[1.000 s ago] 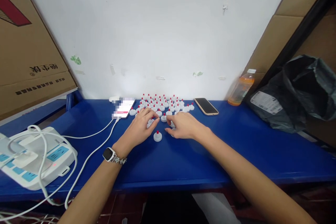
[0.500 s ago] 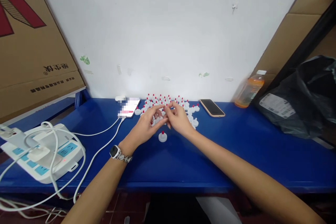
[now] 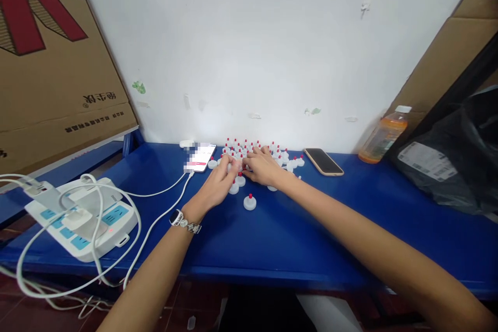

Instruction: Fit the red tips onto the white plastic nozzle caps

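Several white caps with red tips (image 3: pixel 246 146) stand in a cluster on the blue table. My left hand (image 3: pixel 218 182) is at the cluster's front left, thumb and fingers closed together; what lies between them is hard to make out against the white caps. Over the middle of the cluster, my right hand (image 3: pixel 264 167) reaches in with its fingers bent and apart, covering some caps. Whether it touches one cannot be seen. A single red-tipped cap (image 3: pixel 249 202) stands upright apart from the others, nearer to me.
A charging phone (image 3: pixel 202 158) lies left of the caps, a second phone (image 3: pixel 323 161) to their right. The white power strip (image 3: pixel 87 228) with looped cables occupies the left. An orange drink bottle (image 3: pixel 383 135) and black plastic bag (image 3: pixel 447 150) are at the right.
My hands were together at the fingertips and have parted. The right hand has lowered over the caps; the left stays at the cluster's left. The view has shifted slightly left.
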A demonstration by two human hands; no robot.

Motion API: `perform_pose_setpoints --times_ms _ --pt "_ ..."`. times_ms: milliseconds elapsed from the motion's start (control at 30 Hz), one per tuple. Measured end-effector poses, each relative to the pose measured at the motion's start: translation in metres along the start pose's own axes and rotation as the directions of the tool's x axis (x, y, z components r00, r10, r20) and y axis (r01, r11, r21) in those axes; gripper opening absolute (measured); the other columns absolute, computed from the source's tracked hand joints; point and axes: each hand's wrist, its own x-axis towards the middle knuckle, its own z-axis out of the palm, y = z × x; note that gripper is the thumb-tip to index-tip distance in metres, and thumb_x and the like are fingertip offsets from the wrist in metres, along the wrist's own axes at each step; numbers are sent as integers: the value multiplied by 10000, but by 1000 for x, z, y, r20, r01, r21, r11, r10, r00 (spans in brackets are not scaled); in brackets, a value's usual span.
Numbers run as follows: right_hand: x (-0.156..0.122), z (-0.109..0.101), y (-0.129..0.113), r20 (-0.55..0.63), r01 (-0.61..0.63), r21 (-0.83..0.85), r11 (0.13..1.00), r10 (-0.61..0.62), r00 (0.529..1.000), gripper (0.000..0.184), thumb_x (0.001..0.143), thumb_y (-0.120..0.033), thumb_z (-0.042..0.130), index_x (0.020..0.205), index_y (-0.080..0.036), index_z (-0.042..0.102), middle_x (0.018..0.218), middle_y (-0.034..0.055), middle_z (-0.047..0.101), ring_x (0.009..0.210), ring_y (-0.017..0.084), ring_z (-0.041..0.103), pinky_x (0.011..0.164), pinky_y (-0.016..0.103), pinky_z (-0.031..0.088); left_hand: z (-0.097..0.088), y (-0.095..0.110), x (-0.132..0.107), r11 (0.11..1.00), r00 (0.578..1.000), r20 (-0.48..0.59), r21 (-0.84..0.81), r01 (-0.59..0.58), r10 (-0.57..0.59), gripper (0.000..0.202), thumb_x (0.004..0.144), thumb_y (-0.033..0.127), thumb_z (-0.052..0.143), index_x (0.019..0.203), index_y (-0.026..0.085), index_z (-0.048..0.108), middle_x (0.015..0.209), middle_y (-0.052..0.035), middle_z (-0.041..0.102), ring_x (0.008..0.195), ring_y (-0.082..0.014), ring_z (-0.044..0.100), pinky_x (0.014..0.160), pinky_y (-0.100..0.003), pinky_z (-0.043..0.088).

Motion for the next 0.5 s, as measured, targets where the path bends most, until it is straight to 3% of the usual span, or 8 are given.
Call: perform_pose_setpoints --times_ms 133,233,300,367,433,500 --pt "2 5 0 -26 -17 89 996 19 999 193 932 -240 502 880 -157 669 949 129 717 1012 299 531 915 462 296 0 -4 0 1000 993 115 19 -25 23 275 961 462 483 1064 212 430 747 32 531 611 -129 484 554 -257 384" --pt "-3 1 2 -96 -102 375 921 148 984 143 894 -235 547 815 -171 646 840 78 717 939 253 568 909 437 339 1 -3 -1 998 988 149 41 -56 49 258 981 462 436 1031 210 439 750 24 544 610 -133 496 566 -264 385" --pt "-10 -4 1 -137 -124 680 723 291 947 148 883 -290 569 807 -179 630 810 49 706 841 206 595 845 383 403 2 -1 -2 994 984 165 73 -85 72 261 983 475 429 974 214 443 744 22 539 603 -134 492 565 -269 377" --pt "-20 -9 -2 -128 -63 903 426 405 905 201 856 -382 617 805 -188 607 790 33 694 765 177 612 757 332 450 4 1 -3 989 982 166 97 -110 93 255 984 471 429 946 219 443 730 23 529 590 -135 476 554 -271 365" --pt "-30 -13 -7 -93 9 983 185 448 889 272 804 -456 684 801 -200 593 763 23 685 746 171 625 709 308 469 6 4 -4 986 981 163 109 -126 107 238 984 457 433 961 220 447 725 22 532 590 -139 470 549 -273 358" --pt "-38 -16 -13 -61 39 998 58 449 891 305 763 -476 735 792 -207 593 754 16 685 738 163 631 692 295 474 8 5 -5 982 978 170 127 -142 120 226 984 445 437 976 219 450 733 16 543 607 -146 481 556 -276 359"
